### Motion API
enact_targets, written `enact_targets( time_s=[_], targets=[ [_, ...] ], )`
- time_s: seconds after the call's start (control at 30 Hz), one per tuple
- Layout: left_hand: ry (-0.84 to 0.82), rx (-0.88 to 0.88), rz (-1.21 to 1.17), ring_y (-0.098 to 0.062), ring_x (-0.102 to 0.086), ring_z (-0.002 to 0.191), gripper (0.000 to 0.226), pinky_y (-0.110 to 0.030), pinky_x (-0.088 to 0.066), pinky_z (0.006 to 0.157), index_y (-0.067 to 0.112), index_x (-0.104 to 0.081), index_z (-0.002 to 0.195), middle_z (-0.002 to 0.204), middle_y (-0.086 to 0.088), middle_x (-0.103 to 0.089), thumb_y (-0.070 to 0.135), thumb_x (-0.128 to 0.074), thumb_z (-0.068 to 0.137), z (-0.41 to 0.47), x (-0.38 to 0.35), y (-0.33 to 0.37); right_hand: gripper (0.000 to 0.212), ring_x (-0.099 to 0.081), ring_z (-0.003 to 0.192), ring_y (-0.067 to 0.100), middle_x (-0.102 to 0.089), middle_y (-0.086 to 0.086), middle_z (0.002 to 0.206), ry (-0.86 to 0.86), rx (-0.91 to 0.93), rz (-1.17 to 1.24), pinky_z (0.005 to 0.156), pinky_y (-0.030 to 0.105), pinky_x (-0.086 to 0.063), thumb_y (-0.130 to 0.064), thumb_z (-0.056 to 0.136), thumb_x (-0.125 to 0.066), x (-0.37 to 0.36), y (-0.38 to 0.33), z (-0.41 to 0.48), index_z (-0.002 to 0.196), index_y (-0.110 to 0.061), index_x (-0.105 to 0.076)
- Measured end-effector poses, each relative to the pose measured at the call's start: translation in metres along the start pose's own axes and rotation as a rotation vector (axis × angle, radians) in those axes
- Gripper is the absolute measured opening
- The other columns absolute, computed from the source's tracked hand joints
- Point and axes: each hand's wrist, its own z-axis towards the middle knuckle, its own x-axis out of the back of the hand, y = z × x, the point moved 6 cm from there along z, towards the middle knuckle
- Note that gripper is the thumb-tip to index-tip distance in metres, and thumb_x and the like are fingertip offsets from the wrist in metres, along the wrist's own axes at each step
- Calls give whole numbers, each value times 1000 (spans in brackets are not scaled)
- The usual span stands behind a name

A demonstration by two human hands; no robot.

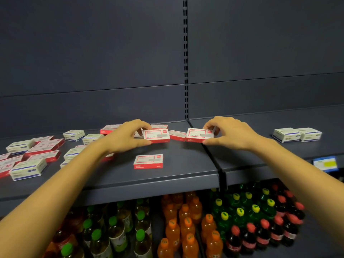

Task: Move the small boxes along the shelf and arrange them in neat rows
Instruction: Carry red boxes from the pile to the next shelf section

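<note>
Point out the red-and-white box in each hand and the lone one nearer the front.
Left-hand box [156, 134]: head view, top face.
Right-hand box [199, 133]: head view, top face.
Lone front box [148, 159]: head view, top face.

The one camera rides on my head and looks forward and a little down, square at the shelf [176, 175]. It sits close: my forearms enter from the two bottom corners and run up to the middle of the frame, where my left hand [126, 136] grips a box [156, 135] and my right hand [229, 133] grips a second box [200, 135]. The back panel [93, 53] fills the upper half. The lens is wide, so the shelf edge bows toward the sides, and the bottles [186, 226] on the level below show along the bottom.
</note>
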Motion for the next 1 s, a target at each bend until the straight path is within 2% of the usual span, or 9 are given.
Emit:
enact_targets(
  time_s=[0.07, 0.13, 0.23, 0.33, 0.47, 0.57, 0.7, 0.83, 1.0],
  targets=[
    [40, -39, -21, -11, -49, 96, 37, -12, -37, 71, 19, -54, 117, 118, 1, -55, 23, -65, 83, 7, -1, 19, 40, -56, 97, 13, -58, -10, 114, 11, 5, 3, 71, 30, -42, -52, 78, -63, 8, 12, -7, 112, -31, -56],
    [52, -68, -40, -11, -51, 97, 36, -13, -39, 71, 18, -55, 116, 117, 1, -55, 22, -66, 82, 14, -6, 40, 40, -55, 97, 13, -58, -9, 115, 17, 1, 4, 72, 30, -41, -51, 78, -63, 17, 27, -16, 112, -31, -56],
    [45, -93, -49, -12, -52, 99, 37, -21, -42, 83, 17, -54, 117, 116, 0, -56, 22, -66, 83, 27, -16, 74, 39, -55, 98, 12, -57, -10, 116, 24, -12, -6, 74, 30, -41, -50, 79, -63, 32, 55, -30, 113, -32, -56],
    [54, -110, -72, -14, -53, 97, 36, -28, -45, 85, 16, -56, 115, 113, -1, -57, 19, -68, 81, 39, -30, 110, 38, -55, 98, 12, -57, -10, 115, 33, -26, 9, 77, 33, -45, -49, 79, -64, 49, 88, -47, 112, -32, -56],
    [51, -134, -76, -17, -53, 100, 39, -16, -41, 79, 12, -55, 118, 116, -5, -58, 18, -68, 81, 60, -58, 162, 37, -53, 93, 12, -57, -9, 113, 16, -33, 13, 73, 32, -43, -46, 79, -65, 71, 140, -71, 112, -31, -56],
    [39, -144, -81, -17, -53, 100, 39, -21, -42, 82, 14, -55, 117, 116, -5, -58, 19, -68, 81, 76, -77, 197, 41, -51, 94, 11, -56, -10, 114, -4, -40, 9, 73, 31, -42, -48, 78, -66, 82, 177, -86, 114, -31, -55],
    [54, -150, -119, -13, -52, 97, 38, -16, -42, 78, 17, -54, 117, 115, -2, -58, 22, -67, 81, 98, -105, 245, 42, -51, 97, 11, -57, -9, 118, -36, -48, -1, 73, 30, -42, -47, 79, -65, 98, 227, -109, 116, -29, -55],
    [67, -160, -139, -13, -52, 95, 35, -12, -40, 76, 19, -55, 114, 111, 1, -59, 23, -67, 81, 122, -137, 293, 38, -53, 98, 11, -58, -11, 115, -31, -57, -23, 77, 35, -47, -47, 80, -65, 118, 278, -131, 113, -31, -55],
    [36, -176, -146, -5, -49, 87, 38, -8, -39, 69, 18, -53, 116, 109, 6, -54, 24, -66, 81, 154, -168, 346, 38, -53, 97, 11, -56, -11, 114, -25, -83, -15, 72, 30, -43, -45, 80, -65, 137, 338, -154, 114, -30, -55]
  ],
)
